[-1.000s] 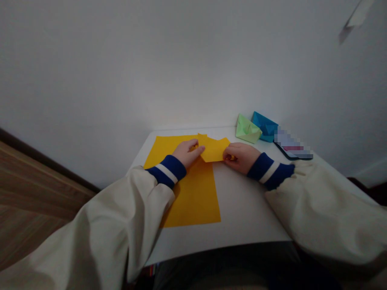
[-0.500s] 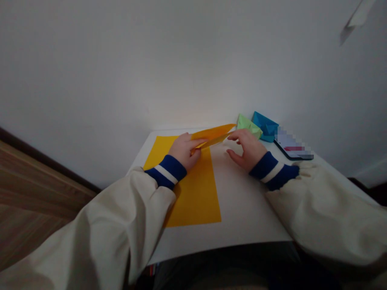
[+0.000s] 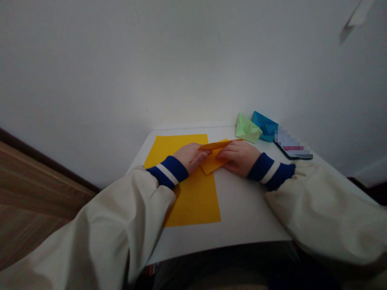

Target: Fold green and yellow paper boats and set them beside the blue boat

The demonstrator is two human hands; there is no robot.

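Observation:
Between my two hands is a folded piece of orange paper, with one flap standing up along its far side. My left hand is closed on the left end of this paper, thumb on the near side. On the right end, my right hand grips it with curled fingers, some of them hidden behind the hand. Under the left hand and the folded piece lies a flat yellow-orange sheet on the white table.
At the back right stand a light green folded paper boat and a blue folded paper piece. A phone, its screen blurred, lies beside them. A wall rises behind the table; a wooden panel is at left.
The folded orange paper has come down and nearer, its layers opened out more. My right hand, apart from the paper before, has moved left and now holds its right end.

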